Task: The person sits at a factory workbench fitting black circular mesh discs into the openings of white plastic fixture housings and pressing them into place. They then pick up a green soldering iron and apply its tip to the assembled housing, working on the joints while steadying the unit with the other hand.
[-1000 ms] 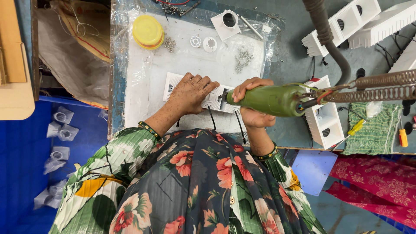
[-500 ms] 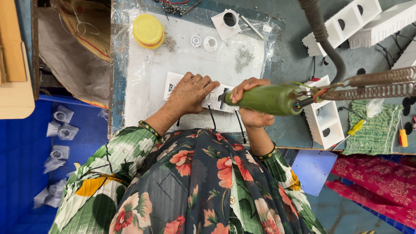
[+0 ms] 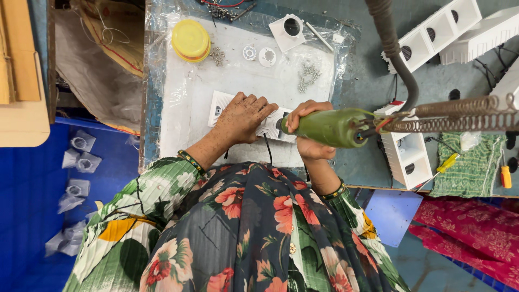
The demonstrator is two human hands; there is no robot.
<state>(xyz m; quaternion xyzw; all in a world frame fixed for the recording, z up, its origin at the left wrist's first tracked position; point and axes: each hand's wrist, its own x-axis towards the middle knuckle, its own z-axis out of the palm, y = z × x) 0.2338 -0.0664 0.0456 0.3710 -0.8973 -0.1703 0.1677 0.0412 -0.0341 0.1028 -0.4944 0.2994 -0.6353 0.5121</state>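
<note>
White socket plate (image 3: 224, 108) lies flat on the plastic-covered surface (image 3: 178, 108) just past my chest, its long axis running left to right. My left hand (image 3: 242, 116) presses palm-down on top of it, fingers spread and flat, pinning it. My right hand (image 3: 306, 127) is clamped around a green powered screwdriver (image 3: 330, 128), held level with its tip pointing left at the plate's right end, just beside my left fingertips. So the plate sits left of the tool, and my left hand is the nearer one. Farther off lie a yellow lid (image 3: 190, 39) and loose screws (image 3: 308, 73).
</note>
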